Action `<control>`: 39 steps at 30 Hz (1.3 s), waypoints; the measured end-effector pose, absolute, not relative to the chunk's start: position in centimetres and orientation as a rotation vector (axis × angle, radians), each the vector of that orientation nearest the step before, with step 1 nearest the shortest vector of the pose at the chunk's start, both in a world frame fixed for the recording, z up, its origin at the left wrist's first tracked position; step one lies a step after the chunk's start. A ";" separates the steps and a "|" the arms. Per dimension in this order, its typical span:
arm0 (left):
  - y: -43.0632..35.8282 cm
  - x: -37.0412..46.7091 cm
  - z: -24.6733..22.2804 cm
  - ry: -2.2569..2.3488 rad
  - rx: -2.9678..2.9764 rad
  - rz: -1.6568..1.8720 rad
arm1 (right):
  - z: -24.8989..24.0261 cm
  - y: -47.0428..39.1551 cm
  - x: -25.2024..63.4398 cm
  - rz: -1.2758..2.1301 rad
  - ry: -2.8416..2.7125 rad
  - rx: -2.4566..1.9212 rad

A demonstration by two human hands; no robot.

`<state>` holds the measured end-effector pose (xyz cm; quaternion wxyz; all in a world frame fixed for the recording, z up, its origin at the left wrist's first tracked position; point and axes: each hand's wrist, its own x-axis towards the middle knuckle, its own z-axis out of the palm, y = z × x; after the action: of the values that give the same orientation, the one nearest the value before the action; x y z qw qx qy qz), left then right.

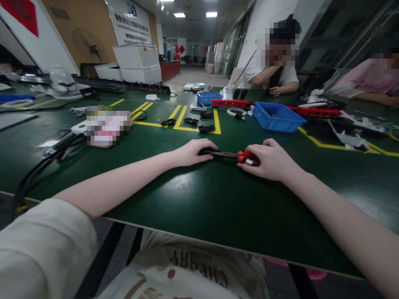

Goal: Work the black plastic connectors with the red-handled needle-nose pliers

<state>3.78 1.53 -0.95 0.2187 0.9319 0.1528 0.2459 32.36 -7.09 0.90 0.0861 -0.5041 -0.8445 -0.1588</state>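
Just above the green table (pixel 187 199), my left hand (pixel 199 152) is closed on a small black part (pixel 205 152), its thumb and fingers pinching it. My right hand (pixel 268 160) wraps round the red handles of a pair of pliers (pixel 245 158). The pliers' jaws point left and meet the black part; whether they grip it is too small to tell. Beyond my hands, several similar black parts (pixel 206 128) lie inside and beside a yellow taped outline on the table.
A blue bin (pixel 277 117) stands at the right, a smaller blue bin (pixel 208 98) farther back. Red strips (pixel 232 103) lie behind. At the left are a pink blurred object (pixel 109 129) and black cables (pixel 34 176). A person (pixel 282 74) sits across the table, another at far right.
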 end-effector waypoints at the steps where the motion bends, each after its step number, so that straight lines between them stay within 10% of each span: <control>1: 1.5 3.8 -1.0 0.425 2.573 0.691 | 1.0 -7.1 32.3 -0.435 -2.514 -1.509; 12: 1.1 3.7 -0.7 0.433 2.632 0.644 | 2.5 -7.8 31.6 -0.027 -2.465 -1.827; 39: 1.0 4.0 -0.8 0.461 2.725 0.632 | 2.3 -8.0 32.3 -0.240 -2.464 -1.652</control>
<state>4.00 1.02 -0.82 0.1528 0.9499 0.1607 0.2202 32.32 -8.03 2.29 0.0827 -0.5531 -0.8251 -0.0805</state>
